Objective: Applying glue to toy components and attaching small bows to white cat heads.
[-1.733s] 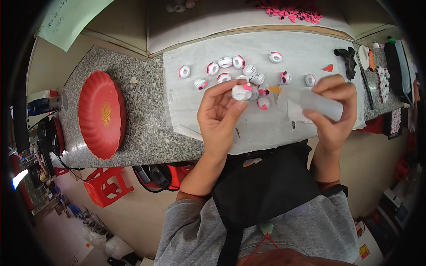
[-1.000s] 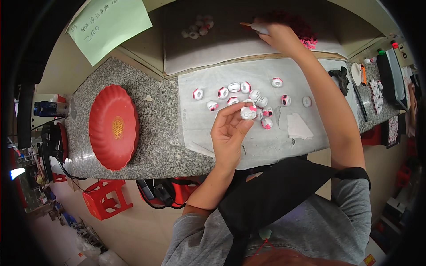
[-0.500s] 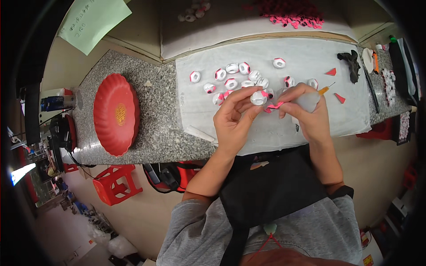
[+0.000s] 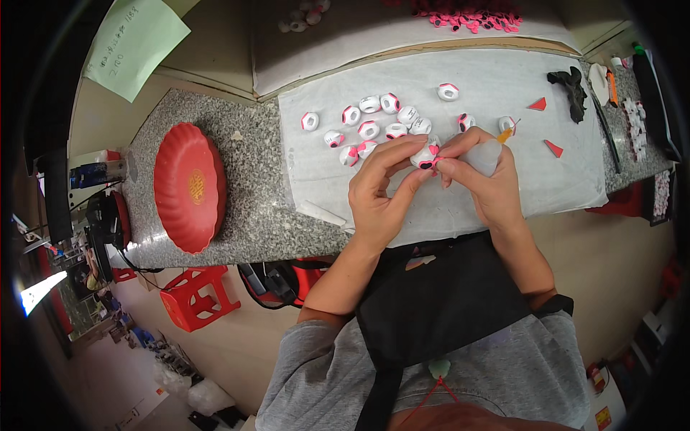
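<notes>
My left hand (image 4: 382, 188) is closed, its thumb and fingers pinching a small rounded white piece with pink and black parts (image 4: 425, 158). From the other side, my right hand (image 4: 483, 179) presses thumb and forefinger on the pink edge of that piece. A translucent squeeze bottle (image 4: 483, 156) with an orange needle tip (image 4: 506, 134) is tucked in the right hand, needle pointing up and away. Beyond the hands lie several similar white and pink pieces (image 4: 369, 130) on white paper (image 4: 323, 183). Fingers partly hide the held piece.
A red scalloped dish (image 4: 172, 215) stands on the granite counter (image 4: 251, 158) at left. To the right are red scraps (image 4: 553, 149) and a crumpled black glove-like thing (image 4: 571, 93). Small pink parts (image 4: 474, 21) pile on the shelf behind. A red stool (image 4: 198, 298) stands below.
The pink strip that stuck out from my right fingers now lies against the white piece. The piece has turned, showing its black oval toward me, and my hands are closer together.
</notes>
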Demonstrator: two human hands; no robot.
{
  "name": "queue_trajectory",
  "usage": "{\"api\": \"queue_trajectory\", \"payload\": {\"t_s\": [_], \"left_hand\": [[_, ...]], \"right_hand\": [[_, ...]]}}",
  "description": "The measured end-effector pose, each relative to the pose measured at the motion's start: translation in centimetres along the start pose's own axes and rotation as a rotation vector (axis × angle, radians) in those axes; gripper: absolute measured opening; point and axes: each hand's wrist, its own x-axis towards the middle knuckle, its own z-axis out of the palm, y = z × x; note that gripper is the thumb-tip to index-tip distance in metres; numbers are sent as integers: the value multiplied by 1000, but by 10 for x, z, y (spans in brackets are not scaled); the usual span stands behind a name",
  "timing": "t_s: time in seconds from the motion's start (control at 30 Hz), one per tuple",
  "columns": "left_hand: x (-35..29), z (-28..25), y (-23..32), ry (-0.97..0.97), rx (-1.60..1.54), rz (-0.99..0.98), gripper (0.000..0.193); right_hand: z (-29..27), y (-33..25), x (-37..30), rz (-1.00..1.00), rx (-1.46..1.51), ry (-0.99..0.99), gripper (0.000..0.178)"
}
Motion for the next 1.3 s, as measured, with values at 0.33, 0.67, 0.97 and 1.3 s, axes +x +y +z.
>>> {"api": "queue_trajectory", "payload": {"t_s": [0.33, 0.67, 0.97, 1.3], "left_hand": [[1, -7, 0, -73, -432, -122, 25], [-2, -10, 2, -117, -531, -123, 22], [-4, -9, 6, -100, -518, -272, 23], [-5, -4, 7, -44, -333, -179, 25]], "right_hand": [[7, -9, 0, -96, -211, -72, 22], [6, -4, -4, -138, -185, -124, 24], [3, -2, -4, -80, -142, -122, 25], [5, -1, -4, -97, -117, -94, 25]]}}
